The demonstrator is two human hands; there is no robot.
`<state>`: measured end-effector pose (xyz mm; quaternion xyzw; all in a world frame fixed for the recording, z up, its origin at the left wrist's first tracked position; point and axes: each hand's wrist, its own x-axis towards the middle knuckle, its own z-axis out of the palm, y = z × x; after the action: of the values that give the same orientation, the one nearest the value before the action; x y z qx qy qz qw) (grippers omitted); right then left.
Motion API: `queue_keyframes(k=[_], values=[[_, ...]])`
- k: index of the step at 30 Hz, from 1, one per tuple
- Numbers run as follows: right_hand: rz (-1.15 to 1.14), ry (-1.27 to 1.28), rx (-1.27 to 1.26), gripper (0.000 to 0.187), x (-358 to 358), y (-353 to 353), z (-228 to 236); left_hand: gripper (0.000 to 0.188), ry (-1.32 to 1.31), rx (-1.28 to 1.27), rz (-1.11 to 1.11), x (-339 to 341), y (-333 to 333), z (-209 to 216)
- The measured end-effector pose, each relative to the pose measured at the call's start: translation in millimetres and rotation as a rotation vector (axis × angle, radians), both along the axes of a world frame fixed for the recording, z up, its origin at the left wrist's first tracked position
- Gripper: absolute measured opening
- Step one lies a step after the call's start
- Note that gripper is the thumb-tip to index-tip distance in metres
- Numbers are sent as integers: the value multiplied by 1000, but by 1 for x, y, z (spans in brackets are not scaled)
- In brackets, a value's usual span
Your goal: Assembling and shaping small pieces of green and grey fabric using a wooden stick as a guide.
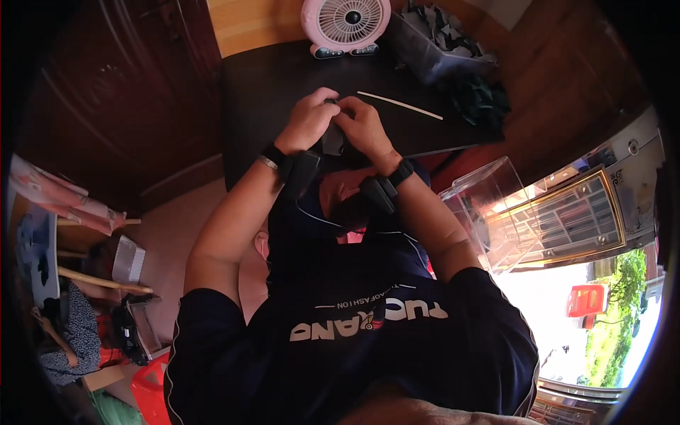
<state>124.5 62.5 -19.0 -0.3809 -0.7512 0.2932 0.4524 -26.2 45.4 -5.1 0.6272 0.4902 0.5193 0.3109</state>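
Note:
My left hand [310,122] and my right hand [363,127] meet over the black table [265,81], fingertips pinched together. Between them is a small dark piece [331,101], mostly covered by the fingers, so its kind cannot be made out. Just below the hands, a grey, flat scrap [333,140] shows near the table's front edge; whether it joins the dark piece I cannot tell. To the right of my right hand lies a thin white stick [400,105], slanting across the tabletop.
A pink fan [352,18] stands at the table's back. Right of it, a clear plastic bin [418,53] holds grey and dark scraps. A dark green heap [478,99] lies by the table's right end. Another clear container [489,205] stands beside my right arm.

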Motion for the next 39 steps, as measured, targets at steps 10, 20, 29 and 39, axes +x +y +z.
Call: queue_keyframes(k=[10,20,29,39], values=[[221,311,-456,12,-5,34,-18,21,273,163,-124,-23,52,-33],[201,257,-397,14,-19,34,-20,23,115,90,-2,-34,63,-48],[372,21,-614,9,-7,44,-9,32,-50,-268,-90,-36,55,-47],[270,-172,-342,11,-27,88,-18,37,1164,469,-335,-133,45,-18]])
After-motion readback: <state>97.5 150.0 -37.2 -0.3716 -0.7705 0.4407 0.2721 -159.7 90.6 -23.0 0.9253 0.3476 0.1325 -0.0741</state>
